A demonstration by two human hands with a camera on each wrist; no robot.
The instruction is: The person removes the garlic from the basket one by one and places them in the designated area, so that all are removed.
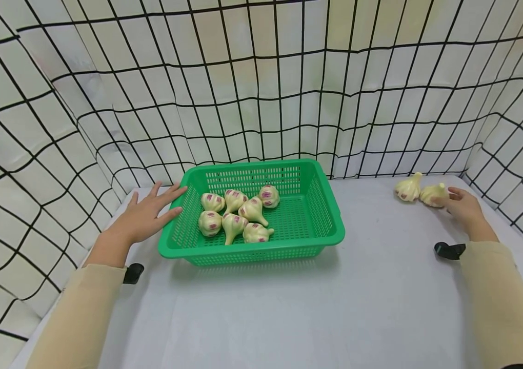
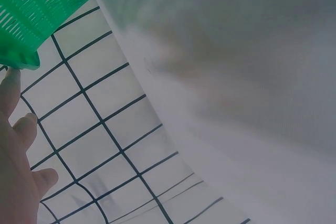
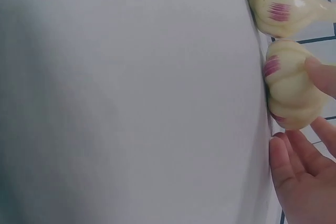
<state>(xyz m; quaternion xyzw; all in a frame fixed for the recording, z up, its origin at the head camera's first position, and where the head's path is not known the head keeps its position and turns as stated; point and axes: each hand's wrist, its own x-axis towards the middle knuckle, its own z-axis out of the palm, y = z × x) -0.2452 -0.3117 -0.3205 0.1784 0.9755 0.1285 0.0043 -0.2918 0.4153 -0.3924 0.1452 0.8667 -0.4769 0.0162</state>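
Observation:
My left hand [image 1: 145, 215] is spread at the left end of a green plastic basket [image 1: 266, 253], its fingertips right at the rim. In the left wrist view, one finger overlaps the underside of that rim. Several cream garlic bulbs with purple streaks, one of them a bulb [image 1: 251, 210] with a long stem, lie in the basket's left half. Far to the right, my right hand [image 1: 466, 207] holds a garlic bulb [image 3: 294, 90] low at the table between thumb and fingers. Right beside it sits a second garlic bulb [image 3: 278, 3], its stem pointing up.
A white table [image 1: 261, 318] carries the basket and the two bulbs at right. Black grid netting [image 1: 252, 92] over white sheeting rises behind and along both sides, close to each hand. Dark wrist devices [image 1: 448, 251] sit at both sleeve cuffs.

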